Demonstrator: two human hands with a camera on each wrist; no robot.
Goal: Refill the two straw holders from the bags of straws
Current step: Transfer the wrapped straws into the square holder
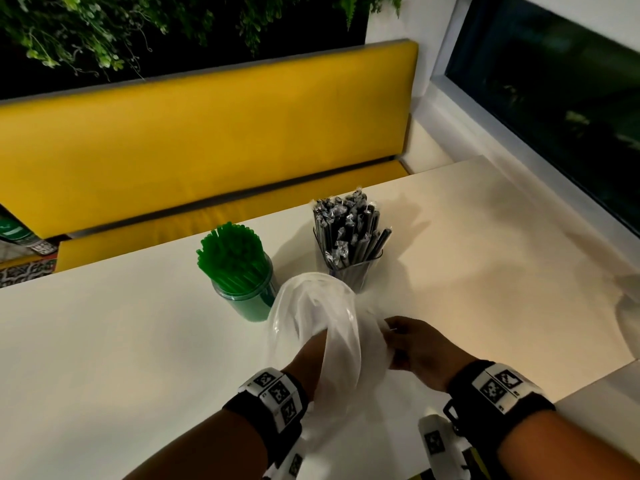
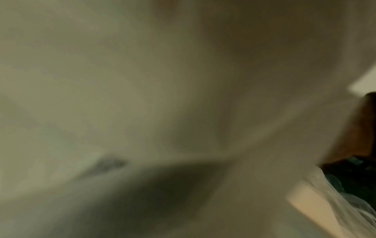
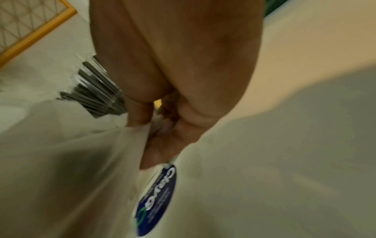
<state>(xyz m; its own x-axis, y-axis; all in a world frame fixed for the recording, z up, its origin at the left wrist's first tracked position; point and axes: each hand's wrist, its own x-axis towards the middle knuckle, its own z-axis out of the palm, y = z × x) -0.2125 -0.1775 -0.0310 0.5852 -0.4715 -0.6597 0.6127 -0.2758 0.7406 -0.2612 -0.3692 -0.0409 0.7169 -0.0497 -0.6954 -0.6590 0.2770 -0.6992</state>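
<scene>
Two clear holders stand mid-table: one packed with green straws point(image 1: 239, 271), one with black wrapped straws point(image 1: 349, 244) point(image 3: 97, 96). Just in front of them a limp clear plastic bag point(image 1: 318, 323) is held up off the table, and I see no straws in it. My left hand point(image 1: 308, 355) grips its near side, the fingers hidden under the film. My right hand point(image 1: 412, 344) point(image 3: 162, 128) pinches the bag's right edge between thumb and fingers. A blue oval label point(image 3: 156, 201) sits on the bag below that pinch. The bag film point(image 2: 142, 96) blurs and fills the left wrist view.
The white table point(image 1: 121, 341) runs left and right of the holders. A yellow bench point(image 1: 207, 133) stands behind it and a dark window point(image 1: 554, 98) to the right. A pale translucent shape point(image 1: 627, 299) lies at the table's right edge.
</scene>
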